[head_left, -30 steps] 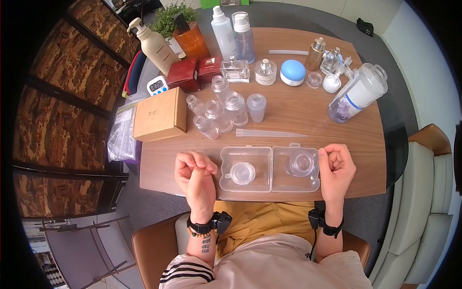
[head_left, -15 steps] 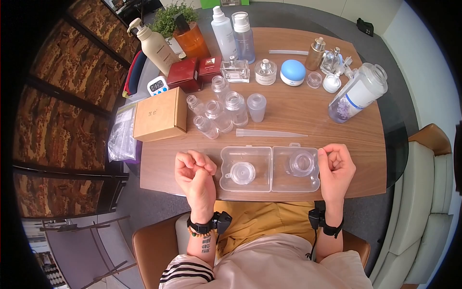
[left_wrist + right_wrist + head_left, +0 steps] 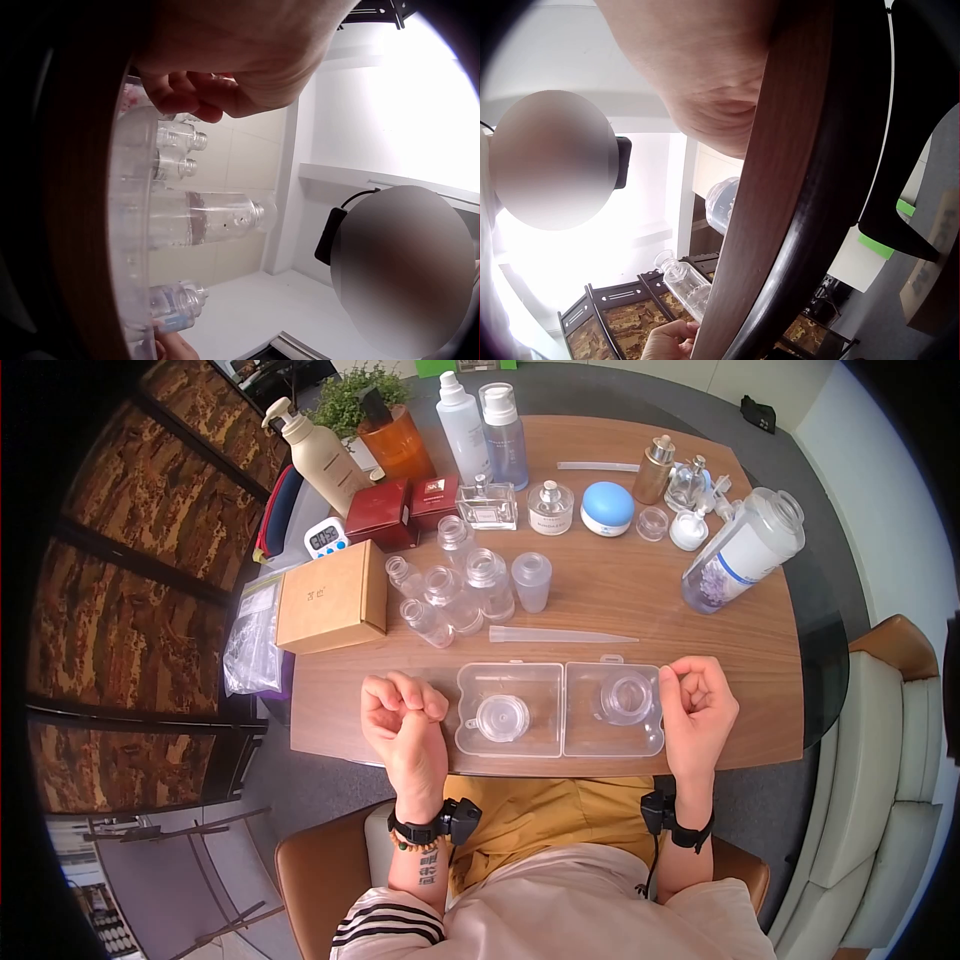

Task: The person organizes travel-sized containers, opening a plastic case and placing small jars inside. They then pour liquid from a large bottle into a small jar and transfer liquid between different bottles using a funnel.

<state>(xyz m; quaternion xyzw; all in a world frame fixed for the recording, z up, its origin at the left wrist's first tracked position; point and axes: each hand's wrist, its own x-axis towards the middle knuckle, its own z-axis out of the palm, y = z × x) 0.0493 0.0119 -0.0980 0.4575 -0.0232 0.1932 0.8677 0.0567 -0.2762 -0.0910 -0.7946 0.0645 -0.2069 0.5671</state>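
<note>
A clear plastic hinged case [image 3: 545, 685] lies unfolded flat near the front edge of the table. Its left half contains a small round clear container [image 3: 502, 718]; another round clear container [image 3: 627, 698] is in the right half. Left of the case, my left hand [image 3: 403, 735] rests with loosely curled fingers and holds nothing. My right hand [image 3: 700, 715] rests at the case's right edge, fingers loosely curled, fingertips right by the rim. In the left wrist view, the left hand [image 3: 225, 67] hangs in front of several clear bottles.
Behind the case lies a translucent pipette [image 3: 560, 636]. Several small clear bottles [image 3: 450, 595] stand beyond it, with a cardboard box [image 3: 332, 600] to their left. A large lavender-labelled bottle [image 3: 740, 555] stands at the right. Perfume bottles, a blue-lidded jar [image 3: 608, 510] and pump bottles are farther back.
</note>
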